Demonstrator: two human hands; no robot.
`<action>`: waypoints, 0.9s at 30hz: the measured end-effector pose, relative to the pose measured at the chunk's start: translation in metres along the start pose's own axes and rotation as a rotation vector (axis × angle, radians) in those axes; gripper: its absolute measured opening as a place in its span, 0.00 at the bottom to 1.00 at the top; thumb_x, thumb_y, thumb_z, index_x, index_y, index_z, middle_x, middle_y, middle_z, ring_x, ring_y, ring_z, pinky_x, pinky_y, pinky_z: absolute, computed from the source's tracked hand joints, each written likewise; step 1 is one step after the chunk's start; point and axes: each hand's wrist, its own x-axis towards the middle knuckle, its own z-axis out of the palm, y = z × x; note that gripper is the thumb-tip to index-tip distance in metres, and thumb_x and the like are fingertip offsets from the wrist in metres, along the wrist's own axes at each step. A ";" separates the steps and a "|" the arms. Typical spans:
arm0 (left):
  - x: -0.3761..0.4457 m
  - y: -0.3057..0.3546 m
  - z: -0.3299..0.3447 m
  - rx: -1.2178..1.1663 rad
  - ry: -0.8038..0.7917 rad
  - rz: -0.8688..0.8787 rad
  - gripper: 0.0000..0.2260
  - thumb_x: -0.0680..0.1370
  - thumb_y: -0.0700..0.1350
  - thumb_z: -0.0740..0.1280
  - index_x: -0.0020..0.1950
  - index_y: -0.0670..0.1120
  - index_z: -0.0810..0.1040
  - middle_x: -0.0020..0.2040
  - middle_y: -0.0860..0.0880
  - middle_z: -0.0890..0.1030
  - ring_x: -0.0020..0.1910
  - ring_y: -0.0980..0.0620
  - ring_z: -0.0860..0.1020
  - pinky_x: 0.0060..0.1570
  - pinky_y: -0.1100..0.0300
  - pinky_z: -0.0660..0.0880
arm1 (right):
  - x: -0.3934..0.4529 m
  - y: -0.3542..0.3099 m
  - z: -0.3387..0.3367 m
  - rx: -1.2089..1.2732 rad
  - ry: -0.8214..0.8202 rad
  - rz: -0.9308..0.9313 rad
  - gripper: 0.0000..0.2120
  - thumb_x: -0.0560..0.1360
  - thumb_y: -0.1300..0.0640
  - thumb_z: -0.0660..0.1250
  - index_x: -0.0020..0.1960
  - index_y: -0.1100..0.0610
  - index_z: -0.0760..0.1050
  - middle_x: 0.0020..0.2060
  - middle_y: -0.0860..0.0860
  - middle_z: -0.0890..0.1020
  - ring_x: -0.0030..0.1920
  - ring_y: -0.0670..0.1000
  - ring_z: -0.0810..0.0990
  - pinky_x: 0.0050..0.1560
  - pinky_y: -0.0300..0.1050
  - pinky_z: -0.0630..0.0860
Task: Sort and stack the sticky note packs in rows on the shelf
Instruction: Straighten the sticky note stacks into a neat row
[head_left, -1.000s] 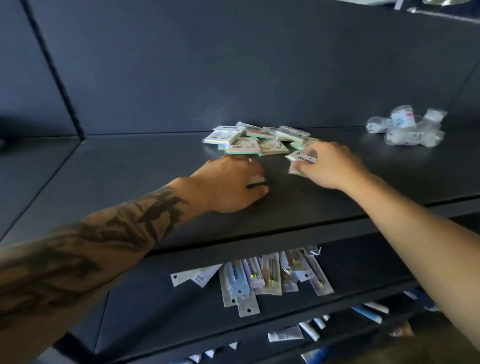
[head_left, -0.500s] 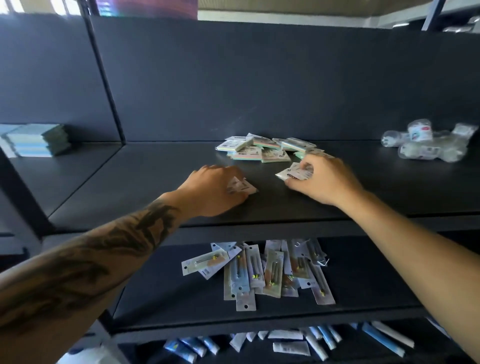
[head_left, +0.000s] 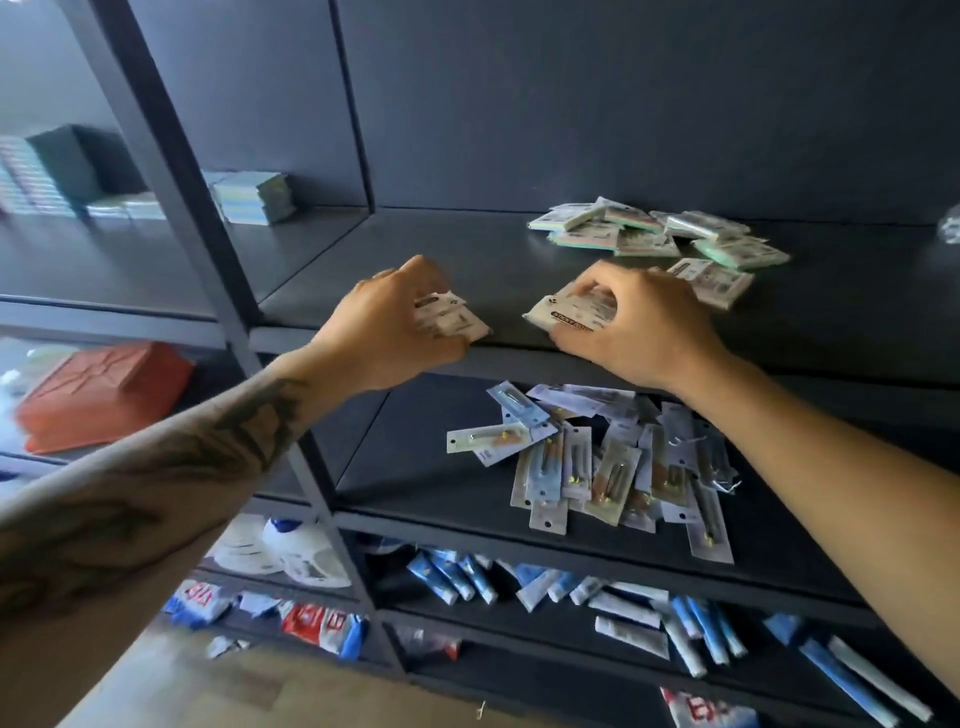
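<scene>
Left hand (head_left: 387, 332) pinches a pack (head_left: 451, 319); right hand (head_left: 636, 330), at its 3 o'clock, curls round another pack (head_left: 570, 312) on the shelf (head_left: 467, 270).

The shelf (head_left: 415, 244) is matte black. The sticky note packs (head_left: 649, 231) show pastel green and pink edges under white labels — one white pack (head_left: 571, 312) carries a black strip. An orange-red tray (head_left: 104, 395) sits lower left.
</scene>
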 end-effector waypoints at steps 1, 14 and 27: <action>-0.007 -0.004 -0.005 0.015 0.011 -0.009 0.25 0.69 0.58 0.76 0.63 0.57 0.73 0.57 0.52 0.81 0.52 0.48 0.77 0.48 0.56 0.71 | -0.001 -0.006 0.003 0.011 -0.005 -0.020 0.22 0.67 0.34 0.72 0.56 0.45 0.79 0.46 0.45 0.84 0.48 0.52 0.80 0.49 0.50 0.78; -0.081 -0.093 -0.084 0.099 -0.025 0.013 0.27 0.70 0.59 0.78 0.66 0.59 0.73 0.58 0.53 0.80 0.51 0.50 0.79 0.48 0.53 0.79 | -0.001 -0.138 0.048 0.042 -0.063 -0.216 0.24 0.67 0.33 0.69 0.57 0.44 0.77 0.49 0.45 0.83 0.51 0.53 0.77 0.55 0.51 0.73; -0.149 -0.291 -0.193 0.081 0.044 -0.045 0.23 0.70 0.61 0.77 0.62 0.60 0.75 0.53 0.57 0.80 0.48 0.52 0.76 0.45 0.58 0.70 | 0.013 -0.347 0.143 0.100 -0.091 -0.253 0.25 0.64 0.30 0.65 0.56 0.41 0.76 0.49 0.43 0.82 0.51 0.51 0.76 0.60 0.52 0.72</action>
